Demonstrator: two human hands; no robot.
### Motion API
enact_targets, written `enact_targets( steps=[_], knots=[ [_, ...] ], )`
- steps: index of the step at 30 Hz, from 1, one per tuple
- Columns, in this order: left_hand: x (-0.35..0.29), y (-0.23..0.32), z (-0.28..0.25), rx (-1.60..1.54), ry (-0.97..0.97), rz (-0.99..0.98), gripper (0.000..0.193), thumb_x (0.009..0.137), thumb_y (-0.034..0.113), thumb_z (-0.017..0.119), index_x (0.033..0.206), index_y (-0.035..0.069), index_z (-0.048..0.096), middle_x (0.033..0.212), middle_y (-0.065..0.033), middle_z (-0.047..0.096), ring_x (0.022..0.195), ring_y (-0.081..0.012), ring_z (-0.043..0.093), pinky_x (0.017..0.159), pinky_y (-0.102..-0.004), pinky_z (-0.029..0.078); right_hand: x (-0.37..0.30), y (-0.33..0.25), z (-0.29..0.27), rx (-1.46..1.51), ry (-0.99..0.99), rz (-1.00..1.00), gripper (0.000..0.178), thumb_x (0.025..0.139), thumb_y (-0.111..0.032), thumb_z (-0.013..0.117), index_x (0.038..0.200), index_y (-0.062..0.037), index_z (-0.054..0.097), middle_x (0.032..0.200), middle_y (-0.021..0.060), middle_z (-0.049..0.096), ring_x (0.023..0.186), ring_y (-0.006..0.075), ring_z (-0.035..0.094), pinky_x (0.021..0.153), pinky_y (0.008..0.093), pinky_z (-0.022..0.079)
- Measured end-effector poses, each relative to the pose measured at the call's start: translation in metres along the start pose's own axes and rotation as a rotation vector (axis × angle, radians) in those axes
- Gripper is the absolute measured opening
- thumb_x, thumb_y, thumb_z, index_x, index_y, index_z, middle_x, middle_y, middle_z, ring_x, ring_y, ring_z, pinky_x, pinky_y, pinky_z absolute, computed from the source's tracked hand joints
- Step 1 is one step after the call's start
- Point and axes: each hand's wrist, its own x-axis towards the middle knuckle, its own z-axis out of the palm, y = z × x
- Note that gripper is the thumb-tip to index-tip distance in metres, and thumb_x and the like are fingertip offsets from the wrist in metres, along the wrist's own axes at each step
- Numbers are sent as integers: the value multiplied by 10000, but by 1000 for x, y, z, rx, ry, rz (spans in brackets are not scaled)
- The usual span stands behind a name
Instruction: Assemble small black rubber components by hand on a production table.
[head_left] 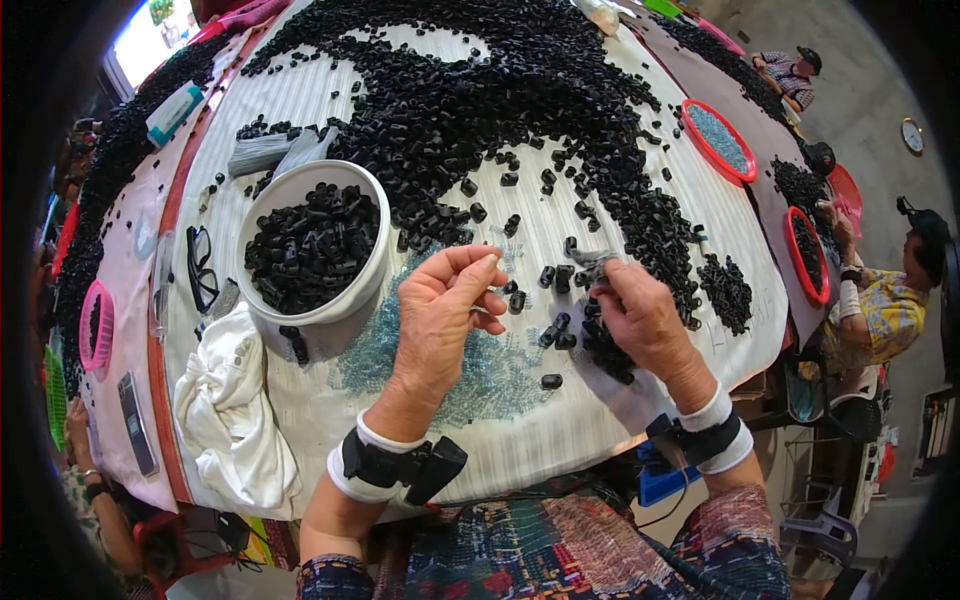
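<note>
So the room has a grey wall [868, 150] over on the right with a round clock [911, 135], plus a co-worker in a yellow patterned shirt [890, 320] at another table. The near table [560, 440] has a pale striped cover, and a huge black heap [500, 100] takes up the far side. Left of centre sits a white tub [350, 305] loaded with black parts, with a crumpled white cloth [235, 410] just below it. Between tub and heap on one side and the person on the other, the left hand [445, 300] has thumb and forefinger together; can't tell if something tiny is pinched there. The right hand [645, 315] is curled round a grey piece [593, 265], with loose black pieces [552, 382] lying beneath and beside it. Smallest are the clear bluish bits [490, 370] scattered under the left wrist. IMO, with stuff this small, pinch with the fingertips only, go easy on pressure, keep both hands close together and low, and don't let a wrist band drag through the bits.
</note>
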Motion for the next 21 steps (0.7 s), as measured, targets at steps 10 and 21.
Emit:
enact_targets(
  steps=[10, 21],
  knots=[
    [-2, -1, 3, 25, 12, -34, 163, 880, 146, 602, 992, 28, 616, 800, -46, 630, 585, -72, 595, 453, -199, 507, 7, -4, 21, -201, -122, -23, 249, 745, 16, 539, 988, -15, 490, 792, 148, 542, 799, 326, 568, 671, 407, 481],
    [-2, -2, 3, 47, 6, -54, 163, 876, 157, 609, 987, 38, 622, 796, -38, 630, 593, -69, 596, 451, -198, 504, -1, -11, 8, 93, -111, -44, 255, 716, 24, 552, 964, -1, 502, 852, 161, 560, 814, 350, 539, 713, 409, 455]
  ],
)
